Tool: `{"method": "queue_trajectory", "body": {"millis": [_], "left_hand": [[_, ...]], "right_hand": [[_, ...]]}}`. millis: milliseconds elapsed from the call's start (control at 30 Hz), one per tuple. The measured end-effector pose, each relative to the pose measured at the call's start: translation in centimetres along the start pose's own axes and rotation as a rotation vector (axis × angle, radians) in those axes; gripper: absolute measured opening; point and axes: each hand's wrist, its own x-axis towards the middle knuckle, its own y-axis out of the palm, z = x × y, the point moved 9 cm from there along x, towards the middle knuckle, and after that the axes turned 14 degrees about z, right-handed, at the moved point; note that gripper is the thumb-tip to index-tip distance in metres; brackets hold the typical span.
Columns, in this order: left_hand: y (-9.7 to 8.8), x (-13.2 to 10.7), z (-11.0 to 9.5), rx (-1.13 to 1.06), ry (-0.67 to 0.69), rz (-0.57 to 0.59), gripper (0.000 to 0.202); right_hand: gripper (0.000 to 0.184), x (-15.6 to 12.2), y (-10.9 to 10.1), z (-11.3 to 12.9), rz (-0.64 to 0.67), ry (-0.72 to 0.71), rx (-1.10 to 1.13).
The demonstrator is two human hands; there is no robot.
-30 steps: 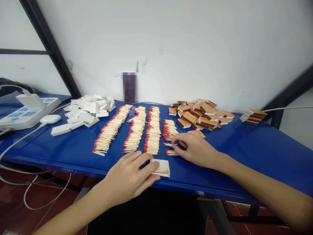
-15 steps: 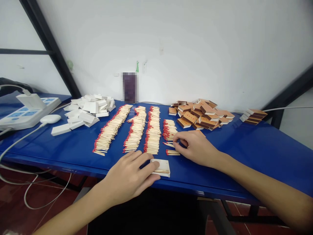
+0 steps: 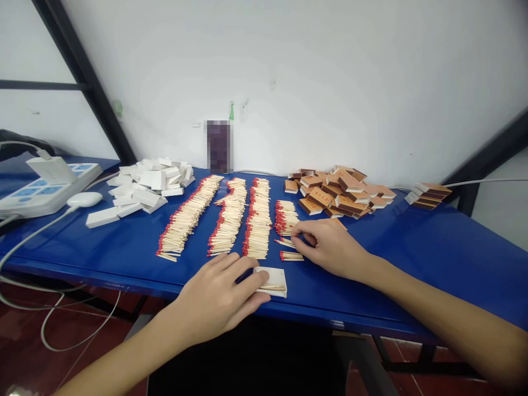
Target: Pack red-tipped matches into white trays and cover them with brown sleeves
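Blue table top (image 3: 412, 247) carries everything. At its near edge the left hand (image 3: 218, 300) lies low, with thumb and forefinger closed on the left end of a white tray (image 3: 274, 281). The tray's long axis runs left to right, and it sticks out to the right of the grip. The few matchsticks in it lie the same way.

Just beyond it, the right hand (image 3: 330, 247) rests on the table with thumb and forefinger drawn narrow at some loose matches (image 3: 284, 242). Whether a stick is actually held between them cannot be told. These matches lie left to right with their red heads to the left, away from the palm. A small bundle (image 3: 291, 256) lies likewise just near of the fingertips, between the hand and the tray.

Four rows of matches (image 3: 258, 217) run from near to far, heads left, and the rightmost row is the shortest.

Far left is a heap of white trays (image 3: 144, 187), with a power strip (image 3: 45, 190) left of that. Far right is a pile of brown sleeves (image 3: 338, 192), and a small stack (image 3: 429, 195) sits well apart to its right.
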Motion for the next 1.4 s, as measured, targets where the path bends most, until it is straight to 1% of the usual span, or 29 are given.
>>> {"method": "queue_trajectory", "body": {"millis": [133, 300, 500, 633, 900, 1033, 1233, 1400], "left_hand": [[0.13, 0.03, -0.02, -0.002, -0.001, 0.011, 0.02], [0.01, 0.05, -0.12, 0.004, 0.0, 0.005, 0.02], [-0.09, 0.0, -0.1, 0.002, 0.0, 0.003, 0.019], [-0.04, 0.02, -0.13, 0.0, 0.002, 0.003, 0.019], [-0.03, 0.07, -0.08, 0.004, 0.003, 0.002, 0.019], [-0.13, 0.07, -0.08, 0.01, 0.002, -0.003, 0.019], [-0.15, -0.06, -0.23, 0.016, 0.004, -0.006, 0.019], [-0.05, 0.01, -0.16, 0.015, 0.0, -0.005, 0.018]], "right_hand": [[0.018, 0.15, 0.06, -0.42, 0.0, 0.023, 0.006], [0.021, 0.09, -0.04, -0.22, 0.001, 0.02, 0.0], [0.015, -0.01, -0.08, 0.14, 0.018, 0.026, 0.0], [0.015, 0.05, 0.03, 0.21, 0.025, 0.008, 0.002], [0.016, 0.14, 0.52, -0.28, 0.074, 0.032, 0.091], [0.018, 0.14, 0.54, -0.52, 0.062, 0.046, 0.098], [0.016, 0.12, 0.47, -0.35, 0.05, 0.024, 0.094], [0.012, 0.1, 0.4, -0.37, 0.048, 0.038, 0.072]]}}
